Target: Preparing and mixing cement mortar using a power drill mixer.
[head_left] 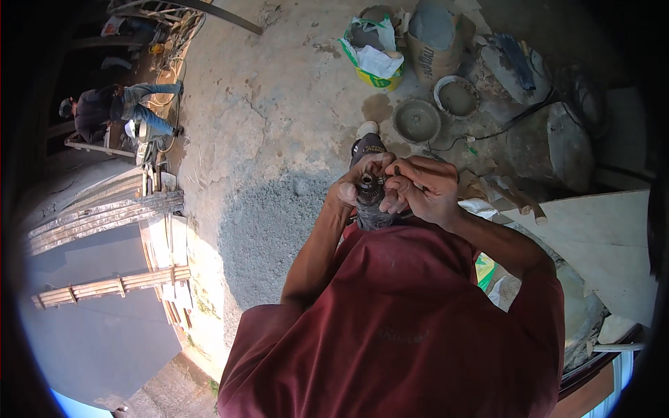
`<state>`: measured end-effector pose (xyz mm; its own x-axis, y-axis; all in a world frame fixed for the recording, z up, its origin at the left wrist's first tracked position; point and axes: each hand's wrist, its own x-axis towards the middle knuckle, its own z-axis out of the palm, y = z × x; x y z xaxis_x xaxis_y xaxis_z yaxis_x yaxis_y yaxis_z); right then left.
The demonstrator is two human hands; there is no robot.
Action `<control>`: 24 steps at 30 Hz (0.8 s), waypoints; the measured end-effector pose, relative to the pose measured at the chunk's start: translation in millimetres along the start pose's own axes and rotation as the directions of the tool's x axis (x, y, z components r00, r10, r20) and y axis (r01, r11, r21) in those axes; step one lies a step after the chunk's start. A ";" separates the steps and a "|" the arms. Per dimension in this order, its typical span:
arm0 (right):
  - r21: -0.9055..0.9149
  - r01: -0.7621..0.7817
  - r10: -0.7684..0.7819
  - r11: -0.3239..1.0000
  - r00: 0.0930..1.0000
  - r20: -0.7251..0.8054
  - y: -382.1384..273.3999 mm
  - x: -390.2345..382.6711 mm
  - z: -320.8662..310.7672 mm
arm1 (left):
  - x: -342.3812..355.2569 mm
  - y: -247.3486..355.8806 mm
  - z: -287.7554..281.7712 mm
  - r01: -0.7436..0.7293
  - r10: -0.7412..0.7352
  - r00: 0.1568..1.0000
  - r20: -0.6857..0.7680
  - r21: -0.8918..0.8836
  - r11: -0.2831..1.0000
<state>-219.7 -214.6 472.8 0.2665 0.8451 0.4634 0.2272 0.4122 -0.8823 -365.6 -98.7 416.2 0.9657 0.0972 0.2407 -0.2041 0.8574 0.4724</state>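
Close in front of my maroon shirt, a dark power tool with a toothed metal chuck points up toward me. My left hand is wrapped round the chuck from the left, its thumb at the near side. On the other side, my right hand is closed, its thumb and forefinger pinching a small dark piece beside the chuck. What kind of piece it is does not show clearly. Below the hands the tool's dark lower part shows against the shirt.
Ahead stand a round basin, a bucket of grey mix, a green-and-yellow bag and an open paper sack. A dark cable runs at the right, near a pale board. Far left, another person bends over.
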 end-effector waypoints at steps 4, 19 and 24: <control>-0.084 0.123 -0.124 0.989 0.992 -0.002 -7.3 21.7 -4.4 | 11.3 1.9 -9.3 0.032 0.016 0.976 0.217 -0.215 0.976; 0.490 -0.669 0.628 0.559 0.727 0.276 36.8 22.0 -3.5 | -11.9 -16.3 31.7 0.196 -0.042 0.516 -0.856 0.070 0.978; 0.218 -0.471 0.457 0.855 0.882 0.113 36.6 14.2 -1.1 | -15.0 -13.0 47.8 0.408 -0.024 0.570 -0.821 0.258 0.875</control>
<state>-206.5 -187.9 447.1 0.2327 0.9725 -0.0041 -0.1355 0.0282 -0.9904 -385.0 -135.5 447.0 0.6873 0.4499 -0.5703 0.1744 0.6599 0.7308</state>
